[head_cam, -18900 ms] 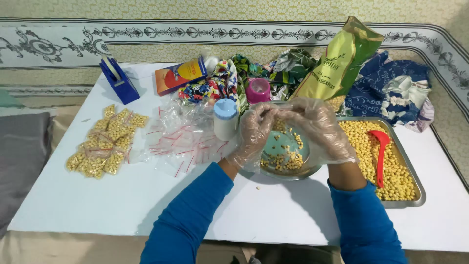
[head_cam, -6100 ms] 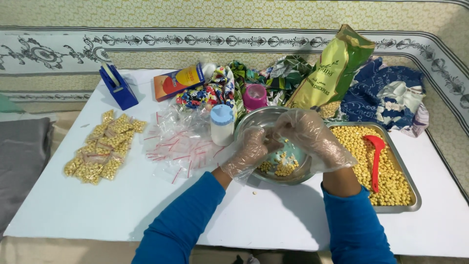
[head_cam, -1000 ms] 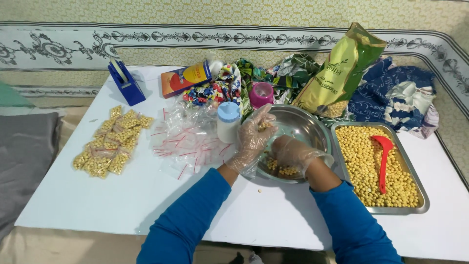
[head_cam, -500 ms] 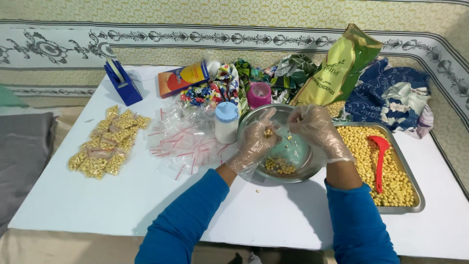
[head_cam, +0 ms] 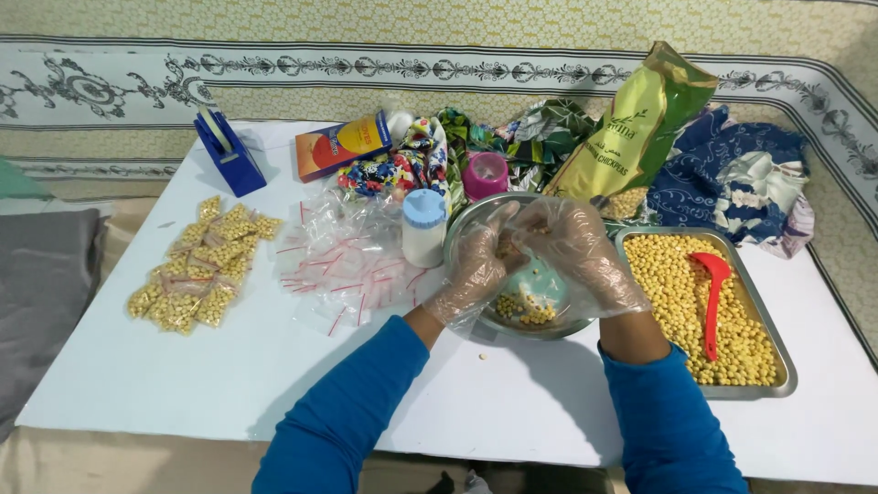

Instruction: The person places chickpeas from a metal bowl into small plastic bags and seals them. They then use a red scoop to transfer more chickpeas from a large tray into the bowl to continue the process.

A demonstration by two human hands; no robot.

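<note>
Over the bowl: both my hands meet above the steel bowl (head_cam: 512,316), which sits near the front edge of the white table (head_cam: 183,384), right of centre.
Left hand (head_cam: 476,270): gloved in clear plastic, fingers curled together around what looks like a small clear bag; I cannot tell how firmly it is pinched.
Right hand (head_cam: 576,247): gloved too, fingers bunched at the left hand's fingertips, seemingly feeding chickpeas (head_cam: 526,306) in; what it holds is hidden by the glove.
Doing it well: I judge the bag mouth wants holding wide and low over the bowl, so strays drop back in.
Watch: one chickpea (head_cam: 483,356) already lies on the table by the front edge.
Supply: tray of chickpeas (head_cam: 773,366) with a red scoop (head_cam: 712,293), just right of the bowl.
Empties: clear bags (head_cam: 343,265) left of the white jar (head_cam: 424,229).
Done pile: filled bags (head_cam: 201,270) toward the left edge.
</note>
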